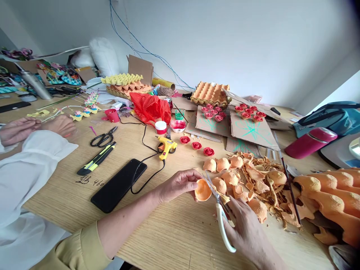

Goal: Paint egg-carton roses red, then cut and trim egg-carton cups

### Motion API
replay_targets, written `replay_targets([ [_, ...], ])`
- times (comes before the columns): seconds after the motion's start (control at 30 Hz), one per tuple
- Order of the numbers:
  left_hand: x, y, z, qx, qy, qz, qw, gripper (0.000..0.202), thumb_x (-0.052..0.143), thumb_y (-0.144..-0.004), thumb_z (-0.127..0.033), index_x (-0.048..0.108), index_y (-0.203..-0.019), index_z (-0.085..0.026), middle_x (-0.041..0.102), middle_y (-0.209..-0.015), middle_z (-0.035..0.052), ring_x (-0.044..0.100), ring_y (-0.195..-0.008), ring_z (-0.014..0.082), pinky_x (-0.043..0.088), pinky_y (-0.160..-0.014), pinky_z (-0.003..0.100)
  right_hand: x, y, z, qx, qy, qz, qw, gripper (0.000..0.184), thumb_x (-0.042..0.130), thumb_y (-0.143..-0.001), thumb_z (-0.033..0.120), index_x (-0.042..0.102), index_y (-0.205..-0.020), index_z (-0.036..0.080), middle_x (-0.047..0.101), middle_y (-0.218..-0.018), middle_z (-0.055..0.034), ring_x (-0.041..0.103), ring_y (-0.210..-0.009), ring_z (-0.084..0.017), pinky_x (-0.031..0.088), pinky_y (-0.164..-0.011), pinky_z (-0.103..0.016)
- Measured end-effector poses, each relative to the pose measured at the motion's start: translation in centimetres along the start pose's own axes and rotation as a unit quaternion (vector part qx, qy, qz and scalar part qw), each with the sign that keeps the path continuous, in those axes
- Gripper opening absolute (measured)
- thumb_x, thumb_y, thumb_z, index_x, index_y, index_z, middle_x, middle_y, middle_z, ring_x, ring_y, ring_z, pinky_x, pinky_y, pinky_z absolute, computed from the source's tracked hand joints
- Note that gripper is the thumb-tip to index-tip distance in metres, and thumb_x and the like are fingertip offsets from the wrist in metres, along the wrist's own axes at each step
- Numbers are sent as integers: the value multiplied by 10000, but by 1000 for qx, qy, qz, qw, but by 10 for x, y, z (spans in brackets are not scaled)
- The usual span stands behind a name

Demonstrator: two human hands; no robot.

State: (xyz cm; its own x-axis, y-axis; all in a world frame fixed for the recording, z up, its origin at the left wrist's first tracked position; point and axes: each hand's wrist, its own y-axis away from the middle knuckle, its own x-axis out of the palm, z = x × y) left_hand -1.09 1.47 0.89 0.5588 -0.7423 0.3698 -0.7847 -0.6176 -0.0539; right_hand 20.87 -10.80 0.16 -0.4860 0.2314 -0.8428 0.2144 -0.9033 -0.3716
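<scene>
Between the thumb and fingers of my left hand point(180, 185) is an orange egg-carton cup point(203, 190), its hollow side towards me. My right hand point(243, 221) is closed round a pair of white-handled scissors point(222, 228). The scissor blades are parted at the cup's right edge, and a thin strip of carton point(224, 198) hangs beside them. Just beyond my hands lie several cut carton cups point(222, 165) and a heap of carton scraps point(267, 187). A large orange egg carton point(332, 198) lies to the right of the scraps.
A yellow glue gun point(167, 147), a black phone point(118, 185) and a utility knife point(97, 159) lie left of centre. Red paper flowers point(208, 151) sit further back, some on cardboard point(253, 129). Another person's hands point(60, 125) work at the far left. A red flask point(311, 142) lies at right.
</scene>
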Motion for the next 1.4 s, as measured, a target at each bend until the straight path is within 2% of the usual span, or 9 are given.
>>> replay_targets([
  [0.13, -1, 0, 0, -1, 30, 0, 1000, 398, 801, -826, -469, 719, -1057, -154, 672, -932, 52, 644, -789, 144, 554, -617, 219, 0, 1, 1, 2, 5, -16, 1000, 356, 563, -988, 392, 425, -697, 238, 496, -582, 45, 459, -519, -117, 383, -507, -235],
  [0.3, -5, 0, 4, -9, 60, -2, 998, 384, 783, -849, -452, 706, -1064, -143, 663, -883, 47, 642, -733, 133, 583, -640, 251, -1, 2, -1, 81, -54, 19, 995, 395, 529, -1003, 467, 452, -695, 230, 497, -579, 44, 442, -515, -104, 385, -485, -210],
  [0.43, -6, 0, 6, 1, 87, 5, 996, 438, 761, -879, -388, 668, -1253, -179, 688, -953, 69, 673, -791, 155, 589, -708, 285, -1, 2, -3, 120, -89, 22, 989, 420, 509, -1003, 517, 505, -706, 221, 507, -590, 30, 455, -544, -115, 405, -500, -212],
  [0.6, -6, 1, 5, -7, 121, 3, 993, 526, 753, -862, -269, 623, -1370, -222, 698, -1057, 67, 699, -855, 161, 579, -826, 319, 1, 4, -4, 112, -88, 3, 990, 418, 537, -989, 526, 509, -708, 218, 521, -605, 27, 463, -553, -118, 410, -509, -217],
  [0.73, -5, 0, 6, -4, 103, -8, 995, 519, 802, -823, -256, 633, -1312, -211, 689, -1110, 74, 698, -980, 189, 559, -865, 314, 1, 4, -4, 101, -92, -13, 991, 420, 561, -979, 518, 482, -692, 222, 503, -603, 33, 463, -548, -116, 412, -501, -211],
  [0.9, 0, -2, 5, 12, 65, -27, 997, 496, 855, -799, -279, 575, -1206, -231, 684, -1087, 46, 718, -1038, 218, 532, -883, 336, 2, 5, -7, 99, -93, -8, 991, 366, 565, -986, 478, 530, -726, 222, 529, -630, 28, 501, -571, -124, 444, -525, -210],
  [1.1, 6, 0, 0, 9, 43, -43, 998, 595, 876, -775, -274, 558, -1276, -226, 668, -1100, 58, 679, -1148, 236, 492, -968, 350, 3, 6, -15, 85, -82, 1, 993, 322, 597, -966, 466, 571, -756, 223, 559, -641, 17, 514, -576, -136, 459, -520, -215],
  [1.27, 3, -2, 3, 27, 7, -65, 997, 568, 916, -705, -298, 540, -1122, -213, 595, -1052, 21, 650, -1039, 196, 492, -879, 307, 4, 7, -16, 96, -75, 16, 992, 303, 599, -966, 454, 583, -772, 222, 565, -657, 14, 520, -603, -139, 465, -542, -212],
  [1.4, 1, -4, 6, 75, -62, -115, 989, 623, 949, -626, -323, 512, -1054, -204, 537, -1020, 0, 540, -929, 133, 445, -825, 247, 4, 6, -14, 91, -80, 22, 992, 312, 598, -961, 471, 577, -776, 220, 565, -658, 15, 514, -595, -137, 464, -540, -217],
])
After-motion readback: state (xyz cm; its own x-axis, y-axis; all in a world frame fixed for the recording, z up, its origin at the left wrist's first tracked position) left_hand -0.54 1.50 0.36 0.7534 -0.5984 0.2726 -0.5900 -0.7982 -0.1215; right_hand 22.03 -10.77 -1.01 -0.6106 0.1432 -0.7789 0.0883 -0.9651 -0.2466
